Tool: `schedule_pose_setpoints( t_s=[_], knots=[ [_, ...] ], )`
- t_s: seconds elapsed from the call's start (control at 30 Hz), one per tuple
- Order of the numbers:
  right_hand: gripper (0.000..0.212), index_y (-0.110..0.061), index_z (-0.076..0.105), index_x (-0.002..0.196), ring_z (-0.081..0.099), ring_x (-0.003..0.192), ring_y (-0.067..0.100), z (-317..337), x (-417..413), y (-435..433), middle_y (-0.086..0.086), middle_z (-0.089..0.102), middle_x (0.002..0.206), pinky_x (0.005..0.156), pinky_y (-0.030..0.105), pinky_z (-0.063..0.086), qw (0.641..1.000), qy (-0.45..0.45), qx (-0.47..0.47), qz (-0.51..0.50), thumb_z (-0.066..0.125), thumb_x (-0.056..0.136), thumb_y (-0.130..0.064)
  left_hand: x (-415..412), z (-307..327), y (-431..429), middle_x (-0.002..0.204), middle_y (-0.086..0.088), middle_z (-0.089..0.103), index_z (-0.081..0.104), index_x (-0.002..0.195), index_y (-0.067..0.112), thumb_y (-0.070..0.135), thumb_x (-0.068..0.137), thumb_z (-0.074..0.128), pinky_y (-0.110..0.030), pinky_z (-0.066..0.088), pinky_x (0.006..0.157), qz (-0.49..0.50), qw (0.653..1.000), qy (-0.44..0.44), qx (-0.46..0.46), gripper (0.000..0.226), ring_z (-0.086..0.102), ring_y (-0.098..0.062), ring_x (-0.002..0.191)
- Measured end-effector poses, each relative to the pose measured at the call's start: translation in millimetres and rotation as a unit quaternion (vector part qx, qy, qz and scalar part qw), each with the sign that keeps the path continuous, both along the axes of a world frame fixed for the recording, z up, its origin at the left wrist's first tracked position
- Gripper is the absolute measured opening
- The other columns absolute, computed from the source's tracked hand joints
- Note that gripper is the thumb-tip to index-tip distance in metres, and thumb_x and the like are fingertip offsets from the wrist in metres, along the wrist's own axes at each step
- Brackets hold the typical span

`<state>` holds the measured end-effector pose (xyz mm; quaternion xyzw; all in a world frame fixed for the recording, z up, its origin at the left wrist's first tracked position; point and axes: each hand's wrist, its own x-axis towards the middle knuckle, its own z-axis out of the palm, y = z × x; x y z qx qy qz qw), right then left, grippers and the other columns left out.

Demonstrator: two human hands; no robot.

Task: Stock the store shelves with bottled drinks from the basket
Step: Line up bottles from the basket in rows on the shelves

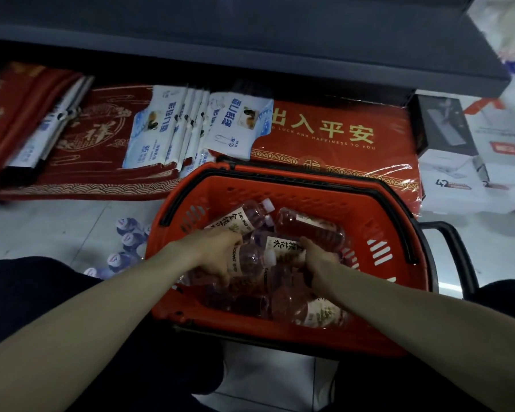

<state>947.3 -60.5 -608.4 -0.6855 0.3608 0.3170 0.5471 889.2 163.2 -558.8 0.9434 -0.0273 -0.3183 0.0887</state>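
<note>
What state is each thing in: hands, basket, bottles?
Left hand: grips left bottle, capped, on its side.
Right hand: grips right bottle, on its side.
Basket: on floor, handles folded down.
Other bottles: lying loose in basket.

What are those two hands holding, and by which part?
Each grips a drink inside the red basket: the left hand around the labelled middle of a white-capped bottle, the right hand around the labelled body of a second bottle.
</note>
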Motion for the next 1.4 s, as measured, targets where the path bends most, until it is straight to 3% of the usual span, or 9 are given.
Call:
schedule_pose_setpoints(
  t_s=[0.13, 0.3, 0.43, 0.53, 0.63, 0.83, 1.0, 1.23, 1.4],
  knots=[
    [0.115, -0.009, 0.050, 0.133, 0.068, 0.109, 0.042, -1.1, -0.9, -1.2, 0.014, 0.064, 0.124, 0.093, 0.059, 0.057, 0.997, -0.064, -0.037, 0.003, 0.083, 0.044, -0.075, -4.4, 4.2, -2.3, 0.132, 0.006, 0.060, 0.052, 0.134, 0.034, 0.048, 0.057, 0.094, -0.040, 0.051, 0.088, -0.015, 0.999, -0.032, 0.011, 0.089, 0.057, -0.021, 0.125],
    [0.106, -0.025, 0.044, 0.144, 0.073, 0.094, 0.032, 24.1, -3.3, 4.0, 0.007, 0.069, 0.125, 0.057, 0.046, 0.063, 0.994, -0.101, 0.021, -0.029, 0.093, 0.056, -0.056, -2.4, 11.0, 2.7, 0.114, 0.010, 0.067, 0.058, 0.126, 0.039, 0.058, 0.043, 0.093, -0.040, 0.059, 0.084, 0.055, 0.993, -0.089, -0.050, 0.092, 0.066, -0.018, 0.109],
    [0.087, -0.012, 0.033, 0.135, 0.061, 0.100, 0.023, 43.0, -2.2, 3.5, 0.001, 0.058, 0.112, 0.077, 0.033, 0.054, 0.982, -0.187, -0.001, 0.024, 0.091, 0.076, -0.039, 0.7, 12.1, 2.3, 0.100, 0.005, 0.058, 0.059, 0.117, 0.028, 0.054, 0.049, 0.091, -0.032, 0.051, 0.079, 0.154, 0.970, -0.163, -0.097, 0.080, 0.060, -0.019, 0.098],
    [0.074, -0.020, 0.040, 0.117, 0.064, 0.096, 0.016, 54.9, 8.0, 3.3, -0.003, 0.060, 0.102, 0.073, 0.028, 0.051, 0.960, -0.269, -0.012, 0.072, 0.095, 0.071, -0.037, 0.5, 23.3, -2.3, 0.094, 0.015, 0.070, 0.066, 0.106, 0.034, 0.050, 0.055, 0.093, -0.024, 0.050, 0.081, 0.223, 0.936, -0.197, -0.189, 0.060, 0.066, -0.003, 0.092],
    [0.075, -0.029, 0.049, 0.107, 0.073, 0.093, 0.019, 69.4, 21.4, 6.2, 0.000, 0.073, 0.102, 0.087, 0.042, 0.058, 0.951, -0.298, 0.025, 0.075, 0.100, 0.054, -0.044, 5.9, 37.8, -9.1, 0.078, 0.022, 0.075, 0.070, 0.083, 0.049, 0.023, 0.066, 0.092, -0.012, 0.053, 0.065, 0.270, 0.904, -0.204, -0.263, 0.038, 0.070, 0.007, 0.072],
    [0.065, -0.036, 0.064, 0.126, 0.072, 0.082, -0.008, 93.3, 42.4, -2.0, -0.016, 0.079, 0.091, 0.079, 0.019, 0.049, 0.915, -0.337, 0.081, 0.208, 0.095, 0.069, -0.038, 19.9, 43.0, -20.5, 0.087, 0.002, 0.080, 0.078, 0.089, 0.020, 0.020, 0.074, 0.090, -0.043, 0.062, 0.086, 0.361, 0.833, -0.171, -0.384, 0.019, 0.078, -0.015, 0.084],
    [0.053, -0.032, 0.074, 0.119, 0.076, 0.097, 0.005, 79.2, 40.0, -0.7, -0.011, 0.080, 0.099, 0.102, 0.036, 0.055, 0.900, -0.323, 0.075, 0.282, 0.093, 0.070, -0.042, 22.5, 21.7, -25.5, 0.098, -0.004, 0.081, 0.078, 0.102, 0.018, 0.038, 0.076, 0.090, -0.053, 0.060, 0.094, 0.388, 0.806, -0.139, -0.426, 0.034, 0.078, -0.023, 0.095],
    [0.044, -0.024, 0.078, 0.101, 0.077, 0.096, 0.011, 68.3, 34.7, 9.0, -0.008, 0.081, 0.098, 0.094, 0.039, 0.060, 0.895, -0.331, 0.071, 0.291, 0.093, 0.067, -0.048, 24.0, -14.9, -20.1, 0.109, 0.005, 0.076, 0.053, 0.135, 0.025, 0.041, 0.062, 0.090, -0.044, 0.064, 0.084, 0.407, 0.806, -0.151, -0.403, 0.083, 0.076, -0.011, 0.097],
    [0.055, -0.019, 0.065, 0.131, 0.076, 0.100, 0.015, 61.3, 35.9, 4.5, -0.001, 0.080, 0.101, 0.097, 0.041, 0.060, 0.899, -0.281, 0.119, 0.314, 0.087, 0.081, -0.014, 22.0, -18.9, -17.8, 0.123, 0.003, 0.068, 0.046, 0.137, 0.028, 0.038, 0.050, 0.091, -0.041, 0.061, 0.094, 0.358, 0.839, -0.110, -0.394, 0.099, 0.070, -0.014, 0.111]
  ],
)
